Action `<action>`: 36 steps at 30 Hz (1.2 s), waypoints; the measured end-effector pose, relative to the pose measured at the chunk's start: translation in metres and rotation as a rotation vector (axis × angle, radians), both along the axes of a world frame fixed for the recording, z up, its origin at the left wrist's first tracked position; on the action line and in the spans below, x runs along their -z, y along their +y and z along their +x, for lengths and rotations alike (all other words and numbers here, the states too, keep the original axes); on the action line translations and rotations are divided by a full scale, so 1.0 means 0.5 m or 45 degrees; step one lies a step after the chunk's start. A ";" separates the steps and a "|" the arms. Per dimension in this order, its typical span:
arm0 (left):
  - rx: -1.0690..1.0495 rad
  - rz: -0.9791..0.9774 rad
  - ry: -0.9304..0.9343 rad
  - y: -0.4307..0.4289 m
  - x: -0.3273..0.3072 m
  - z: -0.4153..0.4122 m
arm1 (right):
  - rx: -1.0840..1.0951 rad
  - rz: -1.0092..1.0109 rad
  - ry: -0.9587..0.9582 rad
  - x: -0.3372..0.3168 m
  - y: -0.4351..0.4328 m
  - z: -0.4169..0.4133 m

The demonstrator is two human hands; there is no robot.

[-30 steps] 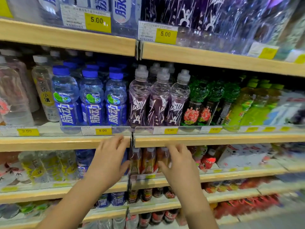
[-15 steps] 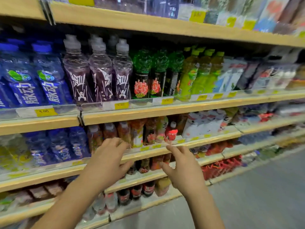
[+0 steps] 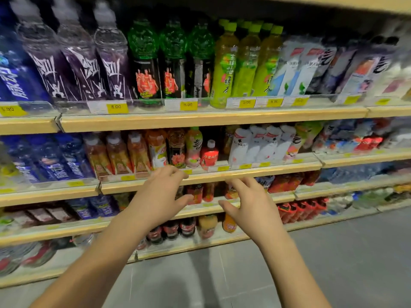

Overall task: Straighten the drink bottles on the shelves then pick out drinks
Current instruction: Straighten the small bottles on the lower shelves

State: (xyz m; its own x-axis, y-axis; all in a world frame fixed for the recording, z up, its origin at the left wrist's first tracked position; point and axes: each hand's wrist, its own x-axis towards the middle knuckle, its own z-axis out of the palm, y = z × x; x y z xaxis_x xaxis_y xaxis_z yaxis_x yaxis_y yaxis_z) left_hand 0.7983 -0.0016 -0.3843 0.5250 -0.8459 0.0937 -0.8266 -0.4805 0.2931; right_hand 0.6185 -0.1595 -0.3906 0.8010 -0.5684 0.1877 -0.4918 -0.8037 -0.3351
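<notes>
Both hands hover in front of the drink shelves and hold nothing. My left hand (image 3: 159,196) has loosely curled fingers just below the edge of the second shelf (image 3: 244,174). My right hand (image 3: 249,202) is beside it, fingers relaxed, in front of the third shelf. On the second shelf above them stand orange tea bottles (image 3: 117,152), a dark bottle with a red label (image 3: 176,147), a pink-labelled bottle (image 3: 194,146) and a small red bottle (image 3: 209,154). The upper shelf carries purple bottles (image 3: 77,56), green bottles (image 3: 173,58) and yellow-green tea bottles (image 3: 244,61).
Blue bottles (image 3: 51,158) fill the left of the second shelf, white bottles (image 3: 260,143) its right. Lower shelves hold dark cola bottles (image 3: 171,230) and red drinks (image 3: 300,210). Yellow price tags (image 3: 188,105) line the shelf edges. Grey floor (image 3: 333,252) lies at the lower right.
The view has swung right and down along the shelves. Both hands moved with it, from the blue and purple bottle section to the front of the lower tea bottles, still holding nothing.
</notes>
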 end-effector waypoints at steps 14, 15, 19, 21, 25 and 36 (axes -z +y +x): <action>-0.085 -0.067 0.296 -0.230 0.118 0.109 | 0.019 0.126 0.205 0.090 -0.219 0.157; -0.090 -0.070 0.301 -0.243 0.125 0.114 | 0.017 0.126 0.216 0.099 -0.235 0.163; -0.143 -0.174 0.314 -0.279 0.152 0.113 | -0.046 0.175 0.228 0.146 -0.292 0.164; -0.168 -0.206 0.313 -0.300 0.167 0.109 | -0.089 0.189 0.214 0.173 -0.320 0.160; -0.317 -0.220 0.343 -0.352 0.200 0.100 | -0.144 0.202 0.258 0.243 -0.382 0.157; -0.445 -0.455 0.338 -0.470 0.245 0.115 | -0.314 0.097 0.126 0.391 -0.470 0.178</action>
State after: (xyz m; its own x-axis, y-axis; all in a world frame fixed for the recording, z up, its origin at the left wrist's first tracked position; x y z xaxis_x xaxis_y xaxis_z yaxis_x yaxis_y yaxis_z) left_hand 0.8560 -0.2367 -0.5070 0.8128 -0.5576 0.1688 -0.5118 -0.5452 0.6639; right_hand 0.7077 -0.3944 -0.5860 0.9292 -0.3637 0.0658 -0.3181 -0.8775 -0.3590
